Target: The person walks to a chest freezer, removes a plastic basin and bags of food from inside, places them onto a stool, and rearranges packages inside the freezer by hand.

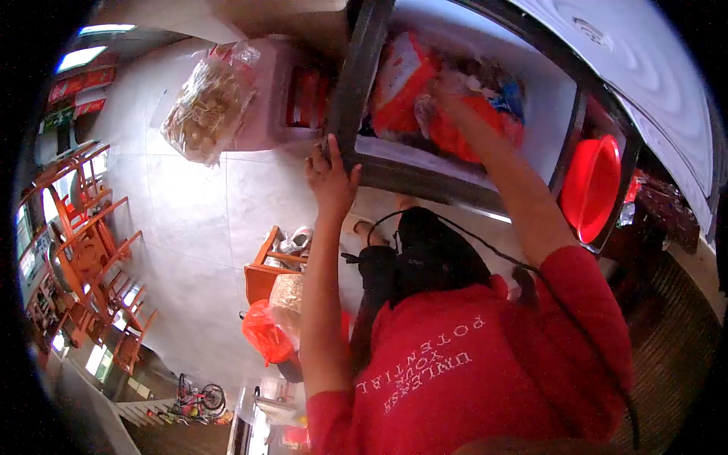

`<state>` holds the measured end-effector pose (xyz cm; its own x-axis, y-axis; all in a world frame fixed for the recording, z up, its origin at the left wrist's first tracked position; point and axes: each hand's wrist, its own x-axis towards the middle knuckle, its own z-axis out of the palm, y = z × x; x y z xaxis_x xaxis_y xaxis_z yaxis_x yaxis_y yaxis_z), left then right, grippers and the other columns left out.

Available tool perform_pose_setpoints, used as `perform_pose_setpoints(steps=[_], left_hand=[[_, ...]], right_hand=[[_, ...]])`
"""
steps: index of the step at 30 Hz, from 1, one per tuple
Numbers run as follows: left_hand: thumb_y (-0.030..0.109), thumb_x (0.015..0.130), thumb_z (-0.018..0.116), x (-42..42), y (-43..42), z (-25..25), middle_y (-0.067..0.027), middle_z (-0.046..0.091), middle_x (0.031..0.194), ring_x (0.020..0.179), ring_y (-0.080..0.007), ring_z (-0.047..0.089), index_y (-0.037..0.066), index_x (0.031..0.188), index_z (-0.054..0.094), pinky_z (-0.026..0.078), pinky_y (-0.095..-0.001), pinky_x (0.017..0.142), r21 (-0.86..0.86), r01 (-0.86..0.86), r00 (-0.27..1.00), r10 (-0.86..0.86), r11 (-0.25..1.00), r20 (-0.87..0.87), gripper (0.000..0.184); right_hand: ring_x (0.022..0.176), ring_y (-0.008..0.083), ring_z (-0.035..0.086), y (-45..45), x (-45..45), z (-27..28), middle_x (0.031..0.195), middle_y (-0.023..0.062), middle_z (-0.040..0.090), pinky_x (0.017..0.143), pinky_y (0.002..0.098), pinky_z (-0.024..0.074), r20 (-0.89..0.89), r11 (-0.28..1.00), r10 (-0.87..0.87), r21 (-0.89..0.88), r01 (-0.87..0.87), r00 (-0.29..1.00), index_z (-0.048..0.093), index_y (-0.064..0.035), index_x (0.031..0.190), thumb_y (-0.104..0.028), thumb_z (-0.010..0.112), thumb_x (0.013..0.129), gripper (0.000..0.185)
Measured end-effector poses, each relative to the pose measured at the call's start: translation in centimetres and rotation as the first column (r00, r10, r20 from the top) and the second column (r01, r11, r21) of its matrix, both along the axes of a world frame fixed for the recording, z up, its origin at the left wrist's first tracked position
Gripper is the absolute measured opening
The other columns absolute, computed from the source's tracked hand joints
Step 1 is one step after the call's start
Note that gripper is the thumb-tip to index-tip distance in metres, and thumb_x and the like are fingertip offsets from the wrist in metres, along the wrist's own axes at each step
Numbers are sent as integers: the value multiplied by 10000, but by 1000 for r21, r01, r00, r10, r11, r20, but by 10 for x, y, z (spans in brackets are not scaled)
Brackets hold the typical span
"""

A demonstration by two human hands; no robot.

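Note:
A chest freezer (462, 186) with a dark rim stands in front of me, its white lid (644, 68) raised. My right hand (451, 92) reaches down inside, among red plastic bags (478, 129). A red and white bag (400, 80) lies just left of that hand, and a blue package (509, 100) is at the right. The right fingers are blurred among the bags, so I cannot see whether they grip anything. My left hand (332, 178) is at the freezer's near left corner, fingers spread and holding nothing.
A clear bag of pale food (208, 110) rests on a pinkish box (265, 98) at the left. A red basin (591, 189) sits right of the freezer's opening. Wooden chairs (87, 250) stand far left; an orange bag (267, 332) is near a small stool (262, 280).

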<state>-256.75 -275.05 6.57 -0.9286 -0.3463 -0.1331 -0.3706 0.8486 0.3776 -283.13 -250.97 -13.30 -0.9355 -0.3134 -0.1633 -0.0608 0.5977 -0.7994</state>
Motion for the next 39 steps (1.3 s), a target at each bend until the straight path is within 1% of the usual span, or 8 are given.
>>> perform_pose_setpoints(steps=[2, 6, 8, 12, 25, 29, 32, 39], left_hand=[[368, 757, 631, 0, 0, 1, -242, 268, 1350, 1151, -505, 319, 190, 1416, 160, 333, -568, 923, -2, -3, 1000, 3, 1000, 16, 830], [376, 755, 631, 1, -1, -6, -241, 264, 1353, 1150, -506, 322, 191, 1416, 160, 336, -568, 923, -9, 4, 999, -5, 1000, -37, 832], [381, 757, 628, 4, 1, -4, -244, 265, 1352, 1148, -506, 324, 191, 1416, 163, 338, -569, 920, -5, 11, 1000, -11, 1000, -19, 829], [382, 758, 627, 7, 2, -5, -253, 275, 1342, 1138, -504, 336, 191, 1416, 169, 345, -570, 908, -35, 2, 1000, -2, 999, 3, 824], [336, 758, 633, 4, 9, 27, -226, 329, 1305, 1136, -434, 363, 177, 1382, 272, 318, -508, 946, -186, -56, 998, 55, 981, -10, 738], [247, 764, 625, -1, 29, 50, -169, 438, 1191, 1091, -375, 403, 145, 1286, 408, 338, -487, 908, 49, -47, 980, 56, 998, -191, 575], [211, 765, 620, -4, 35, 55, -124, 525, 1070, 1010, -335, 459, 112, 1178, 515, 373, -465, 856, 231, 84, 980, -38, 969, -197, 437], [160, 818, 567, 5, 30, 9, -152, 607, 899, 770, -317, 562, 37, 1095, 562, 459, -360, 722, 692, 90, 995, -38, 716, -89, 304]], right_hand=[[719, 171, 586, 21, 12, 72, 801, 26, 589, 602, 291, 485, 460, 856, -214, -337, 392, 862, 579, -62, 1028, -175, 563, 809, 247], [717, 146, 571, 94, 36, 76, 803, 52, 577, 596, 264, 458, -266, 984, 62, 179, -14, 962, 566, -51, 1050, -115, 527, 828, 234], [715, 172, 578, 131, 47, 60, 807, 79, 586, 604, 280, 457, -62, 795, 251, 582, -169, 966, 561, -46, 1048, -100, 523, 831, 227], [779, 280, 591, 119, 43, 145, 840, 158, 594, 658, 353, 457, -22, 966, -64, 251, 68, 998, 550, -27, 1005, -97, 518, 830, 191], [922, 331, 561, 62, 93, 280, 973, 161, 580, 788, 402, 450, -486, 795, 470, 596, -115, 737, 555, -59, 994, -108, 434, 862, 185], [915, 288, 589, 37, 130, 297, 999, 131, 580, 765, 400, 479, 93, 448, 599, 785, -429, 796, 559, -74, 1037, -99, 444, 837, 232], [882, 285, 603, 54, 146, 264, 971, 116, 590, 711, 422, 494, 136, 362, 860, 519, -774, 493, 566, -73, 1017, -96, 462, 813, 230], [827, 306, 609, 59, 157, 260, 918, 132, 592, 665, 428, 496, 59, 489, 762, 601, -633, 645, 569, -61, 1008, -74, 475, 782, 245]])
